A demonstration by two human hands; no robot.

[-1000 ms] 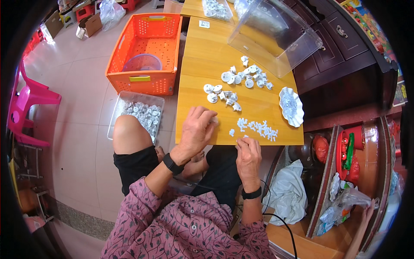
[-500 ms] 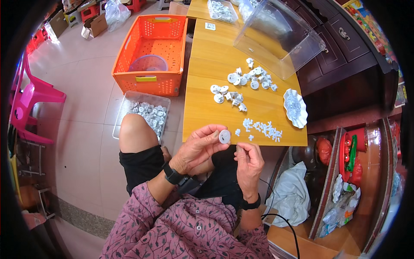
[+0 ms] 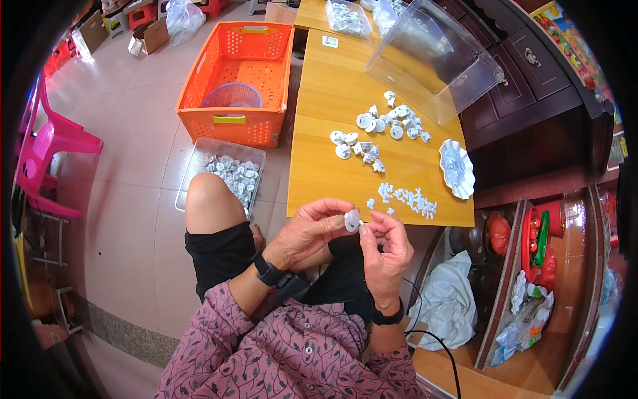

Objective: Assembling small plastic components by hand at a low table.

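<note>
Your left hand (image 3: 306, 233) pinches the white disc (image 3: 351, 221) by the counter's (image 3: 316, 153) near edge, face toward you; your right hand (image 3: 387, 251), fingertips nearly together, sits just right of it, holding what I cannot tell.

A pink chair (image 3: 63, 137) (glossy plastic) stands on the tiled floor (image 3: 123, 213).

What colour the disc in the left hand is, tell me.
The disc is white; the head view shows it best.
</note>
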